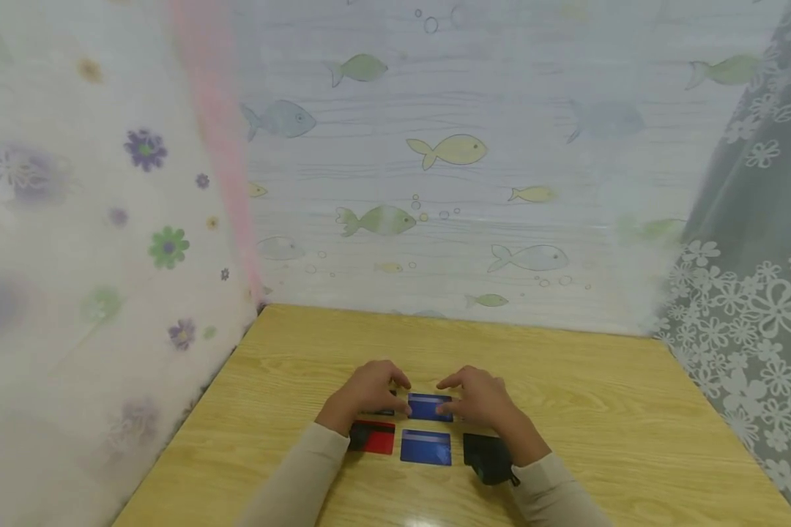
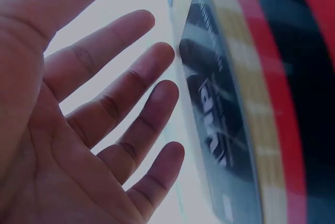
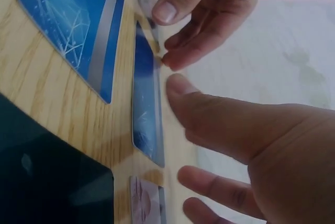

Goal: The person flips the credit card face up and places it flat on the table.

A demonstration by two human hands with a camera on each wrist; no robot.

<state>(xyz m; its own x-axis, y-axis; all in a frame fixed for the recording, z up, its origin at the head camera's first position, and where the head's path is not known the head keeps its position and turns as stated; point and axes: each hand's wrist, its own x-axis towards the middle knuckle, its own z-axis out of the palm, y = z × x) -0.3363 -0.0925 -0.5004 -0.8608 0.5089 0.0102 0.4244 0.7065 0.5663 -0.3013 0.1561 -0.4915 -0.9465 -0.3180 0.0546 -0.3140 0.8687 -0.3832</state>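
Several cards lie in two rows on the table. At the back row, my left hand (image 1: 368, 389) hovers by a dark card with VIP lettering (image 2: 214, 124), its fingers extended and apart from that card in the left wrist view. My right hand (image 1: 483, 401) is over the right side of the back blue card (image 1: 425, 406), the thumb overlapping its corner in the head view. A pinkish card (image 3: 145, 202) lies beneath the right fingers. In the front row are a red card (image 1: 384, 438) with a black stripe, another blue card (image 1: 427, 448) and a black card (image 1: 476, 442).
The wood-grain table (image 1: 606, 410) ends at a fish-patterned curtain (image 1: 448, 219) behind. A flowered curtain (image 1: 105, 256) borders its left edge, and a grey lace-patterned one (image 1: 758, 329) its right. A black wrist camera (image 1: 491, 466) partly covers the black card.
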